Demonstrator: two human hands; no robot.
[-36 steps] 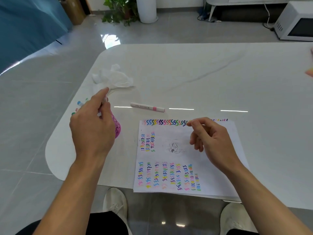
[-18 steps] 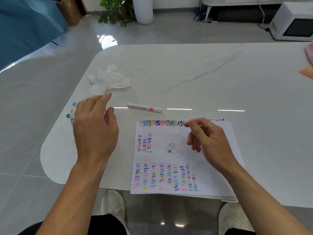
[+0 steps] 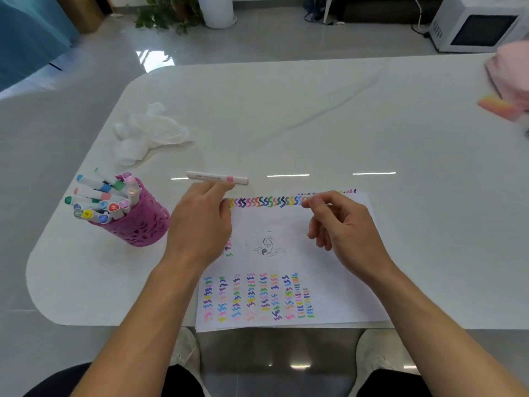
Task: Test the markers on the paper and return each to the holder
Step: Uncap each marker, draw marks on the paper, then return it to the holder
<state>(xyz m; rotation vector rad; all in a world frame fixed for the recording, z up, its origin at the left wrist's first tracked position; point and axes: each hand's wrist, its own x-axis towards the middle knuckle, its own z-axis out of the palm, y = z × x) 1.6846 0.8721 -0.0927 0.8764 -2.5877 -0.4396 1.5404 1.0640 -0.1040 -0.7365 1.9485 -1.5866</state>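
One loose marker (image 3: pixel 217 178), one holder (image 3: pixel 137 217), left hand (image 3: pixel 200 224) open, right hand (image 3: pixel 343 227) curled, empty.

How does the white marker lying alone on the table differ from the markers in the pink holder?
The lone white marker lies flat on the white table, beyond the paper; the markers in the pink perforated holder stand tilted, leaning left. The lone one shows a pink band; those show many cap colours. Both have white barrels.
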